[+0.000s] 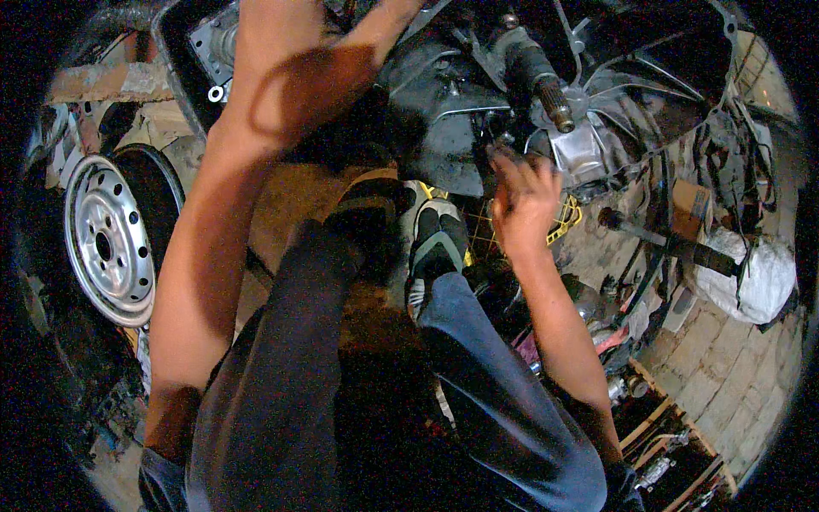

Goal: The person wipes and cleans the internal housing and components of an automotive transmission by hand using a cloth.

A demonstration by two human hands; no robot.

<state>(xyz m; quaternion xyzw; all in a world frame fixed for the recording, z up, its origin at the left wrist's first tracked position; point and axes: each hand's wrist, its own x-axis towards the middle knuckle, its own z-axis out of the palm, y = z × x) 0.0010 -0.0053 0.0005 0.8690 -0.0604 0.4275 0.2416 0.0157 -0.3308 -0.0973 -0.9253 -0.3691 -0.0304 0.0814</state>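
A dark metal gearbox housing with a wide flared rim fills the top of the view. From its middle a splined shaft sticks out towards me. My right hand is at the housing's lower part, left of and below the shaft tip. Its darkened fingers are bent together against something small in shadow that I cannot make out. Across the upper left reaches my left hand, over the housing's left side. Its thumb stretches to the right, while the other fingers are cut off by the top edge.
A silver steel wheel rim stands at the left. Below the housing is a yellow plastic crate, beside my shoes. At the right lie a dark rod-like part, a white sack and a wooden-edged tray with metal parts.
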